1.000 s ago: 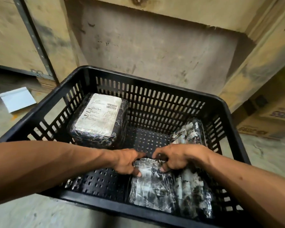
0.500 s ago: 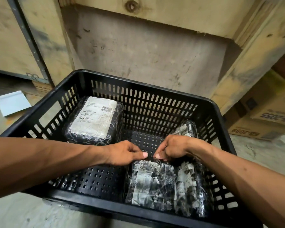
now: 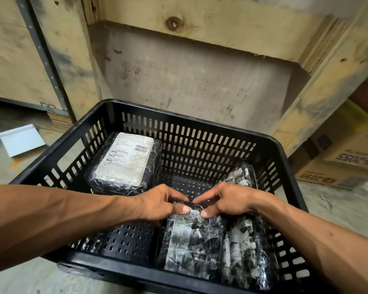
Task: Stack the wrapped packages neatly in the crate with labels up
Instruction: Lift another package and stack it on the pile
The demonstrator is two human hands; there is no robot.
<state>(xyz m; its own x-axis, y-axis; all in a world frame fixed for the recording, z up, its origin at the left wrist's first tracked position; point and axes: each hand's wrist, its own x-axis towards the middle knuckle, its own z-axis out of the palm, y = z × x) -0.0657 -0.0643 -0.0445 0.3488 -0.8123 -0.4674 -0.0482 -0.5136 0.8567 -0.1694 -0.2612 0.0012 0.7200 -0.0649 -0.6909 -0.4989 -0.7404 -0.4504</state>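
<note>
A black slotted plastic crate (image 3: 200, 124) stands on the floor in front of me. In its far left corner lies a black wrapped package (image 3: 123, 164) with its white label facing up. At the near right lies a package (image 3: 191, 245) in shiny wrap with a black-and-white print. My left hand (image 3: 159, 204) and my right hand (image 3: 225, 200) both pinch its far edge, thumbs on top. Another similar package (image 3: 246, 247) stands along the crate's right wall, partly hidden by my right forearm.
Wooden boards and a grey wall panel (image 3: 189, 77) rise right behind the crate. Cardboard boxes (image 3: 344, 166) sit on the floor to the right. A white folded sheet (image 3: 19, 141) lies on the floor at the left.
Both hands shifted slightly and now grip the far edge of the near-right package with thumbs on top. The camera tilted a little; the packages stay in place.
</note>
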